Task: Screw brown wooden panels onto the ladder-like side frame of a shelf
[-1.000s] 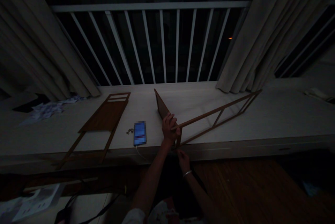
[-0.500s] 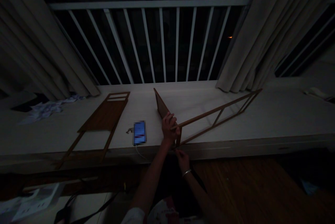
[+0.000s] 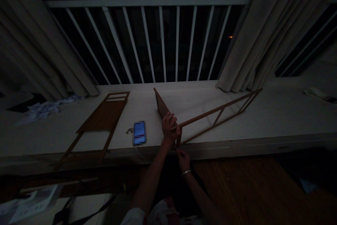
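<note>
A brown wooden folding chair (image 3: 205, 115) rests on its side on the pale ledge, its panel and its long slatted frame spread apart in a V. My left hand (image 3: 170, 128) is wrapped around the wood where panel and frame meet. Just below, at the ledge's front edge, the fingers of my right hand (image 3: 184, 160) are pinched together against the chair's lower corner. Whatever they hold is too small and dark to make out. A silvery bangle circles my right wrist.
Left of me a second wooden chair (image 3: 101, 116) lies flat, its legs jutting past the ledge (image 3: 229, 142). Between them lies a lit phone (image 3: 139, 132) with a cable. White railings (image 3: 176, 42) and curtains (image 3: 242, 42) stand behind. A power strip (image 3: 37, 204) is at lower left.
The view has shifted very slightly. Both hands keep their places on the chair, and its panel and frame show no clear movement.
</note>
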`<state>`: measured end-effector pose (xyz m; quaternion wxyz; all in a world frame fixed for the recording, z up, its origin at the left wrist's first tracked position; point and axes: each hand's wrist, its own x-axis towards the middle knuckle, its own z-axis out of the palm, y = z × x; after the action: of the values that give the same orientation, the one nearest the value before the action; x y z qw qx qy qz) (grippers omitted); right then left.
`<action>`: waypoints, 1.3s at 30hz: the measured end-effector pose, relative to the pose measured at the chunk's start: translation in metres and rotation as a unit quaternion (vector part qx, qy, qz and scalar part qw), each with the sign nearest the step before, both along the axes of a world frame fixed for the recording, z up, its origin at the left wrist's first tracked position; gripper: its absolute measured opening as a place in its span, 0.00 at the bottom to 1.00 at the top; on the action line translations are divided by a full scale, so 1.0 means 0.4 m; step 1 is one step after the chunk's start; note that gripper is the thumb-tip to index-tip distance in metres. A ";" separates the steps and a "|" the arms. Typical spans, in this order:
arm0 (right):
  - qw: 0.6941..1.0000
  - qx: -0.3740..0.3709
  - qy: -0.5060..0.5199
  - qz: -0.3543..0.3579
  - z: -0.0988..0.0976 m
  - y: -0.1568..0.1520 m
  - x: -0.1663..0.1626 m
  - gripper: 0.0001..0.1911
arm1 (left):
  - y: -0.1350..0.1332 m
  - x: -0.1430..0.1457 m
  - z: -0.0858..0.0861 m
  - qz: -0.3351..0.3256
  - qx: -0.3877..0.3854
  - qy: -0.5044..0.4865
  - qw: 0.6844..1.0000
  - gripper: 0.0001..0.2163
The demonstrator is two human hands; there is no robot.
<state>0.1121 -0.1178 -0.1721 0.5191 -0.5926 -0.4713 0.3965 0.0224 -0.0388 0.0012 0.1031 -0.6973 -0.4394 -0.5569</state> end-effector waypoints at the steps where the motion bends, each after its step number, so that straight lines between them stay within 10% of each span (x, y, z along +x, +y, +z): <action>1: 1.000 0.000 -0.003 0.000 0.000 -0.001 0.001 0.22 | 0.000 0.000 0.000 0.002 0.002 -0.002 1.000 0.15; 39: 0.997 0.009 -0.078 0.003 0.006 -0.015 0.017 0.24 | -0.008 -0.001 0.007 0.003 -0.015 -0.002 1.000 0.16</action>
<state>0.1189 -0.1238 -0.1697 0.4848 -0.6157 -0.5155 0.3467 0.0221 -0.0421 0.0041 0.0934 -0.6963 -0.4499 -0.5514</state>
